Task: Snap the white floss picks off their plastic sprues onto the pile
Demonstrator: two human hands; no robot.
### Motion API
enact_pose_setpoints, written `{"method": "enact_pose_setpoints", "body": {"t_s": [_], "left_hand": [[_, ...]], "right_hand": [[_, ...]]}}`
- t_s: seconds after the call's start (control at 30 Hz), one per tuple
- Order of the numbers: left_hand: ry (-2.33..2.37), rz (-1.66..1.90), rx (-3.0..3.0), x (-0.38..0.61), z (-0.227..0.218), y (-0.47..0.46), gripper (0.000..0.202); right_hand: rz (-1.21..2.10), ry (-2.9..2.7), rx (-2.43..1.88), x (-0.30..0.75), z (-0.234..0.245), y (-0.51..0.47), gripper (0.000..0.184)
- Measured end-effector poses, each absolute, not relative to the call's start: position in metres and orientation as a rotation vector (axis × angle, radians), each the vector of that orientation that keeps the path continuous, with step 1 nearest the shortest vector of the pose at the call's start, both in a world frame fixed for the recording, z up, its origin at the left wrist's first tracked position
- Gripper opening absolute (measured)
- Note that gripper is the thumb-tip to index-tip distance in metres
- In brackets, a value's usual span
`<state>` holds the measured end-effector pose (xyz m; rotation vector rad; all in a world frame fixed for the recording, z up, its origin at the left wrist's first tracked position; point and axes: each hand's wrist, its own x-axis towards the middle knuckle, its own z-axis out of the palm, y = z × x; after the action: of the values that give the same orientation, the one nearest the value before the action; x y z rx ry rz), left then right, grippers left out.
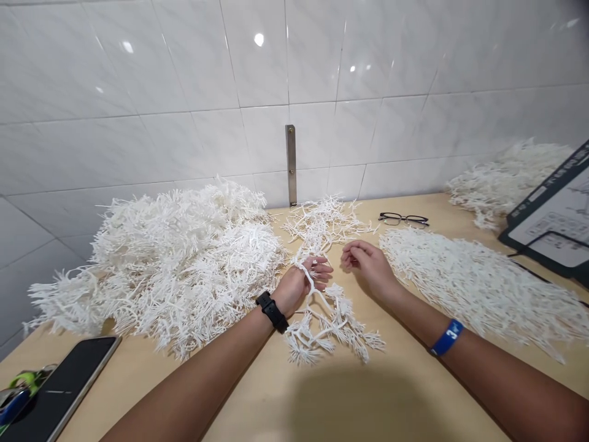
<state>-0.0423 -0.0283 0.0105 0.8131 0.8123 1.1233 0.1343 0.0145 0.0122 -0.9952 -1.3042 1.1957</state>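
Note:
A white branched stem with tufted, twig-like ends [325, 319] runs across my left hand [301, 283], which is turned palm up with its fingers curled around the stem. The stem's forked, tufted end hangs toward me over the table. Just right of it, my right hand [365, 263] is apart from the stem, its fingers drawn together in a pinch; anything small between the fingertips is hidden. Behind both hands lies a small heap of loose white twig pieces [322, 220]. A large pile of white tufted branches [184, 264] rises beside my left hand.
Flat white sprigs [473, 282] spread over the wooden table [257, 393] on the right, with eyeglasses [404, 219] behind them. Another white pile [510, 175] and a dark-edged printed board [556, 221] stand far right. A phone [69, 387] lies front left. A tiled wall [193, 61] closes the back.

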Motion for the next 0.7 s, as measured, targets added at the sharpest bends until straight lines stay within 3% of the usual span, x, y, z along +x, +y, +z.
{"method": "enact_pose_setpoints", "body": {"t_s": [0.13, 0.27, 0.57, 0.7], "left_hand": [[0.798, 1.108, 0.858, -0.041, 0.01, -0.029, 0.049], [0.766, 1.04, 1.015, -0.042, 0.009, -0.032, 0.061], [0.754, 0.987, 1.129, -0.043, 0.01, -0.034, 0.066], [0.738, 1.083, 0.964, -0.043, 0.013, -0.033, 0.056]], "right_hand": [[1.251, -1.734, -0.903, 0.119, 0.016, -0.007, 0.028], [1.311, -1.88, -0.873, 0.111, 0.012, -0.015, 0.033], [1.173, -2.019, -0.905, 0.111, 0.013, -0.016, 0.04], [1.192, -1.966, -0.888, 0.113, 0.013, -0.015, 0.042]]}}
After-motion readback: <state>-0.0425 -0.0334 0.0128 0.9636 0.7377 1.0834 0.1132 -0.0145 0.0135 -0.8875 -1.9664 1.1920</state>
